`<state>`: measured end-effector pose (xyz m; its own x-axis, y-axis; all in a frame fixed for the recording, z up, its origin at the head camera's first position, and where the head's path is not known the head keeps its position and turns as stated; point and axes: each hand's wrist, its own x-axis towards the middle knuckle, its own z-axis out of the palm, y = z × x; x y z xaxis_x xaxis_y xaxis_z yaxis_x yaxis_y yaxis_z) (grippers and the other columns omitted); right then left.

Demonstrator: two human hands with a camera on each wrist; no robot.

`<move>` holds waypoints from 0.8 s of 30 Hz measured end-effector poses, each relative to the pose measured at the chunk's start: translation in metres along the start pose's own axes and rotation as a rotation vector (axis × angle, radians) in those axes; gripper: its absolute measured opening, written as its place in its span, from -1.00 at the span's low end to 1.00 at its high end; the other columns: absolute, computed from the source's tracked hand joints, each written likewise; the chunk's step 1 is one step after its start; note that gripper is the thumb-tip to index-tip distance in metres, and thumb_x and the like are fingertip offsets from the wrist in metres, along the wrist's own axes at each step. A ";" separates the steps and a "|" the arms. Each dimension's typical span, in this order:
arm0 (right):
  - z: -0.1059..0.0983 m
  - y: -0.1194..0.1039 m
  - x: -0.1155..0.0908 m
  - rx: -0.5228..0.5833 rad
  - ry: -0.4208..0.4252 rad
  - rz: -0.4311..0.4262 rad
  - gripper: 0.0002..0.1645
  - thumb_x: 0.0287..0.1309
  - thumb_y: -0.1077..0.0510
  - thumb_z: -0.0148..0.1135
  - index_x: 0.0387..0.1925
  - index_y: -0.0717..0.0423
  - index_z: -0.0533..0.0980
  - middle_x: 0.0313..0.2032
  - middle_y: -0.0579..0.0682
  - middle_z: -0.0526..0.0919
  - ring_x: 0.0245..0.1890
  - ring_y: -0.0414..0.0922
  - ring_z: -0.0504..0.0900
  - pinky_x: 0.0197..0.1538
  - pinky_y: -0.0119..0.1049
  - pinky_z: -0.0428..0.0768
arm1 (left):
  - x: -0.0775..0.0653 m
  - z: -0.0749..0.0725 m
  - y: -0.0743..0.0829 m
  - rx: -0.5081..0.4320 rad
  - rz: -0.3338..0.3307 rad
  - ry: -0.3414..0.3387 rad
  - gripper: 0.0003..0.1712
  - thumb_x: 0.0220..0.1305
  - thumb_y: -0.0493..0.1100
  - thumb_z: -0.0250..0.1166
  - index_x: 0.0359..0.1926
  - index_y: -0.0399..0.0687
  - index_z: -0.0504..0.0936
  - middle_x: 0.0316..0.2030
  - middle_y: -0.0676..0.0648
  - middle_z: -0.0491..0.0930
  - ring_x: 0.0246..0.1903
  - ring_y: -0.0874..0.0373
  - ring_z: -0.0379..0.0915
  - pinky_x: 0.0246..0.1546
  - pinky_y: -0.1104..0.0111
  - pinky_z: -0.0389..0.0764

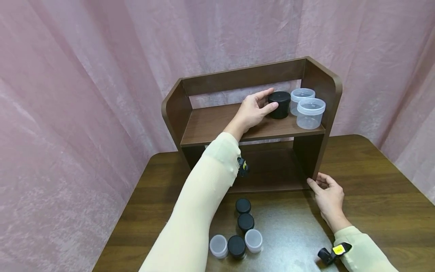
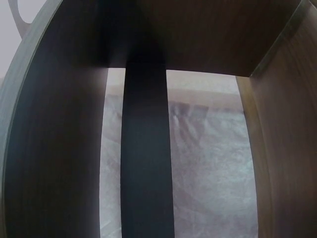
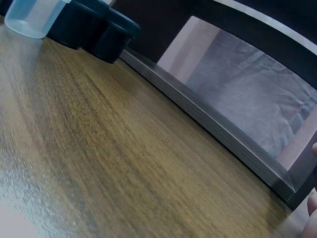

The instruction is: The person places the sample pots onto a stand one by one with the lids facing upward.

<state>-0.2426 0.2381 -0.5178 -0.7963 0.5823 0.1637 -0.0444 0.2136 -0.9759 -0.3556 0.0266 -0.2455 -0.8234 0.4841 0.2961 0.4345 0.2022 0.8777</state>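
On the upper board of a brown two-tier wooden shelf (image 1: 217, 121), my left hand (image 1: 253, 111) holds a black lidded jar (image 1: 280, 107) between thumb and fingers. Right beside that jar are two clear plastic jars (image 1: 310, 117), close to the shelf's right side panel. My right hand (image 1: 329, 196) grips the bottom front corner of the same panel, thumb at its front edge and fingers round the outer face. The left wrist view looks into the lower compartment, past a dark back rail (image 2: 146, 148), and shows no hand. Fingertips (image 3: 311, 218) of my right hand appear at the right wrist view's edge.
In front of the shelf, several smaller jars stand on the wooden table (image 1: 380, 189): black-lidded ones (image 1: 246, 222) in a line, and two with whitish lids, one on the left (image 1: 218, 245) and one on the right (image 1: 253, 240). A pink curtain (image 1: 102, 75) hangs behind.
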 end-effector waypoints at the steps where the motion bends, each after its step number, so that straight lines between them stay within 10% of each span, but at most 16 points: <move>1: 0.000 0.000 0.000 -0.003 0.000 -0.004 -0.57 0.04 0.11 0.45 -0.06 0.20 0.58 -0.35 -0.30 0.55 -0.31 -0.39 0.50 -0.39 -0.63 0.44 | 0.002 0.000 -0.003 -0.001 0.005 0.003 -0.35 0.30 -0.26 0.25 0.39 -0.13 0.30 0.31 -0.11 0.36 0.21 0.22 0.37 0.03 0.62 0.42; 24: -0.003 -0.003 -0.002 -0.055 -0.028 -0.006 -0.53 0.09 0.05 0.40 0.02 0.18 0.57 -0.25 -0.17 0.57 -0.27 -0.38 0.49 -0.34 -0.61 0.43 | 0.011 -0.004 -0.022 0.014 0.085 0.150 -0.39 0.28 -0.03 0.30 0.31 -0.05 0.42 0.22 0.07 0.47 0.19 0.29 0.38 0.07 0.61 0.39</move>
<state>-0.2392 0.2389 -0.5150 -0.8126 0.5590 0.1649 -0.0169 0.2603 -0.9654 -0.3756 0.0243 -0.2607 -0.8284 0.3672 0.4230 0.5089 0.1780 0.8422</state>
